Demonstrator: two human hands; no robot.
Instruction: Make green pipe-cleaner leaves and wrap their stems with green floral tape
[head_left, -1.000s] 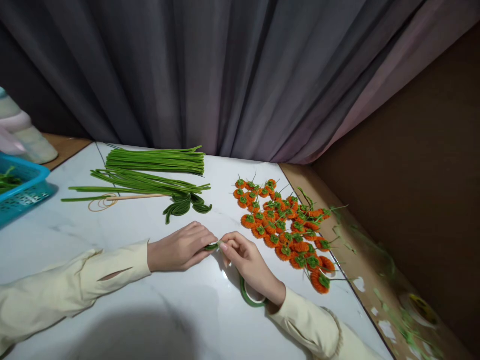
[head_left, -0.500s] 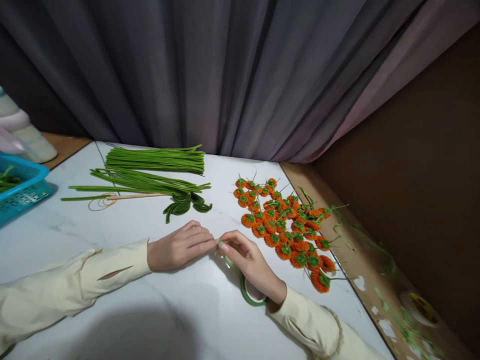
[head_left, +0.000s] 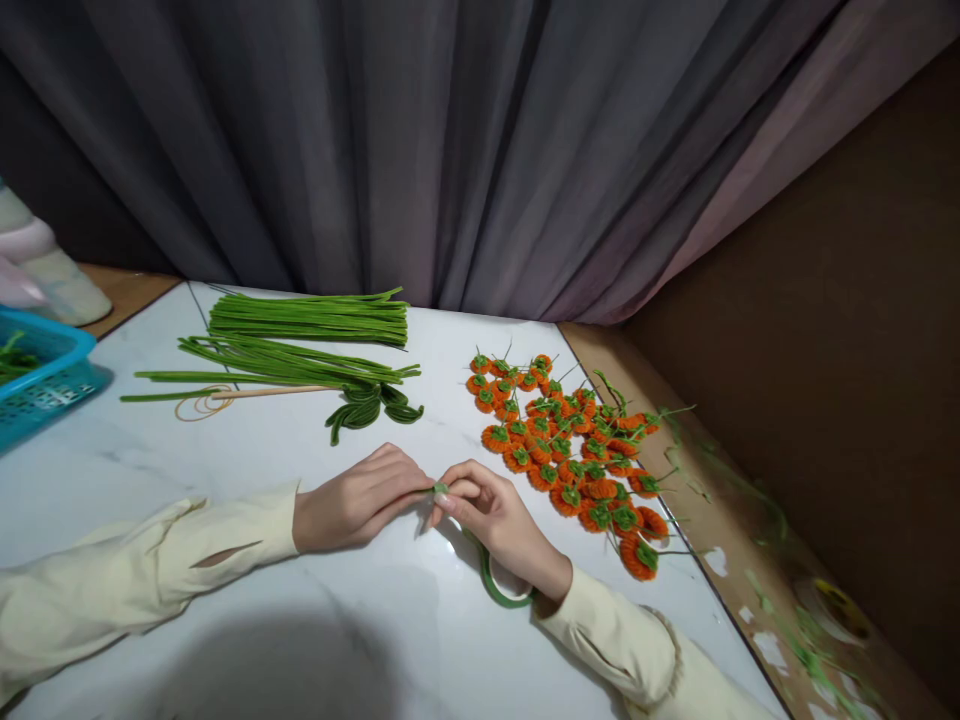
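My left hand [head_left: 360,500] is closed, its thumb and forefinger pinched around something slim that I cannot make out. A small green tip [head_left: 439,488] shows where the fingertips of both hands meet. Closed too, my right hand [head_left: 506,525] pinches at that green tip. A roll of green tape [head_left: 504,598] sits under its palm, partly hidden by the hand and wrist. Beyond my left hand lie curled dark green pipe-cleaner leaves [head_left: 364,408]. To the right of my right hand spread several orange pipe-cleaner persimmons [head_left: 566,500] with green tops and thin stems.
Bundles of green pipe cleaners [head_left: 307,320] lie at the back of the white table [head_left: 420,650], near a wooden stick [head_left: 277,391] and rubber bands [head_left: 196,408]. A blue basket [head_left: 52,385] stands left. Tape scraps and another roll [head_left: 832,610] are at right. A curtain [head_left: 405,150] hangs behind.
My fingertips have shifted slightly, and more of the green tip shows between them. The tape strip that ran from my right fingertips to the roll is now less visible.
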